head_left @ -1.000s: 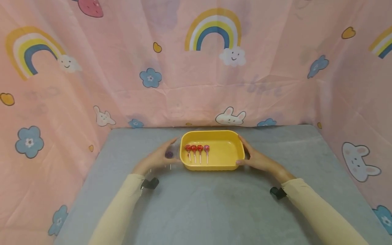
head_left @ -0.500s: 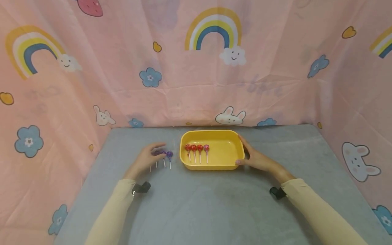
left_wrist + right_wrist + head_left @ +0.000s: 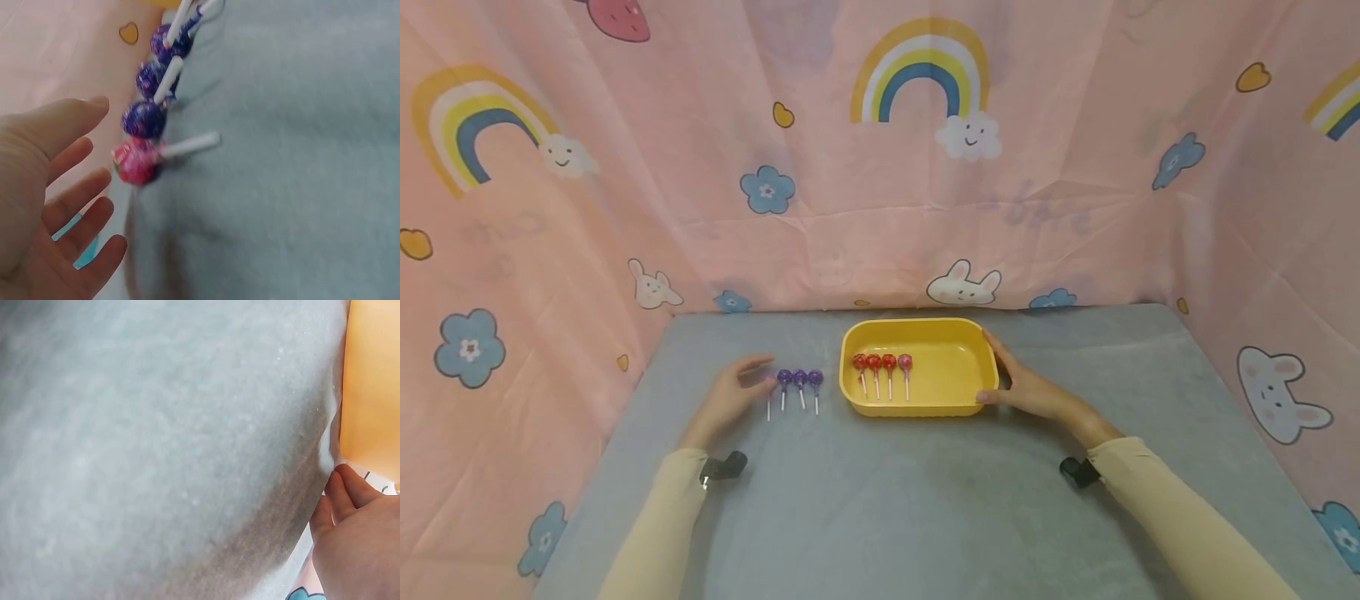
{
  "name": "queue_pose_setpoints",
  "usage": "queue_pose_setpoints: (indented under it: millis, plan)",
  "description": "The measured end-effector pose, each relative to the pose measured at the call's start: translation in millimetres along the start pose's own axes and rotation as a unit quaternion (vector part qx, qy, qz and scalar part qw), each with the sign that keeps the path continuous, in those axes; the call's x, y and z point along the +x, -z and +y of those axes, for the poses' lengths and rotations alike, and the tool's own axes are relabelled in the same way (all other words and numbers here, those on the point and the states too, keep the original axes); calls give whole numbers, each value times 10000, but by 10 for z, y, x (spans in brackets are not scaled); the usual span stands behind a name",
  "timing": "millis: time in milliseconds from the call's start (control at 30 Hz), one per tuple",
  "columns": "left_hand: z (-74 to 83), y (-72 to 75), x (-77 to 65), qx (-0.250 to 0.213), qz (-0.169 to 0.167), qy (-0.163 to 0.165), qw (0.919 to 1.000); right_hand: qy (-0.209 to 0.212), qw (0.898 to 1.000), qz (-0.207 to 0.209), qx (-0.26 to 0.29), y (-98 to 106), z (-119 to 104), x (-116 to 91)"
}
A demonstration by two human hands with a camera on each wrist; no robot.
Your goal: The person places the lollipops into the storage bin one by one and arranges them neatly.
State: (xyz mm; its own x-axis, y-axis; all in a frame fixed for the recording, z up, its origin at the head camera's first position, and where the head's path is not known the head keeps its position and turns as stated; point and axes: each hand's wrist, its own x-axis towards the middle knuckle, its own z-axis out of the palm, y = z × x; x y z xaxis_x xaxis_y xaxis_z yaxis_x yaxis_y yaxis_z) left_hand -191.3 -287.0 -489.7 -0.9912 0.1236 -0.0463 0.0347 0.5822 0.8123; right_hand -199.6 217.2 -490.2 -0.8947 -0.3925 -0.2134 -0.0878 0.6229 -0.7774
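Observation:
My left hand (image 3: pixel 724 402) hovers at the left end of a row of lollipops on the table, its fingers spread and loosely bent with nothing between them. Nearest to it lies a pink lollipop (image 3: pixel 135 162), partly covered by the thumb in the head view. Three purple lollipops (image 3: pixel 800 379) continue the row to the right. A yellow plastic tub (image 3: pixel 951 410) stands just beyond them. Inside it, three red lollipops (image 3: pixel 874 363) and a pinkish one (image 3: pixel 906 364) lie side by side on the left. My right hand (image 3: pixel 1033 390) holds the tub's right end, thumb at the front corner.
A grey cloth-covered table (image 3: pixel 880 500) lies under everything. Behind and on both sides hangs a pink curtain (image 3: pixel 685 150) printed with rainbows, flowers and rabbits. Each wrist wears a small black camera mount (image 3: pixel 724 467).
My left hand has let go of the tub's left side and moved left past the purple lollipops, uncovering them. The right hand and tub have stayed in place.

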Motion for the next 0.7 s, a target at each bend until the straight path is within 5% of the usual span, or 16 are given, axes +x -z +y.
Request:
queue_pose_setpoints:
  millis: [367,700]
  plan:
    - [-271,-21,12,256,162,-124,9995,-60,10000,-5,-26,-12,11,9]
    - [-349,-59,25,403,450,-248,9979,-110,9999,-21,116,-4,23,21]
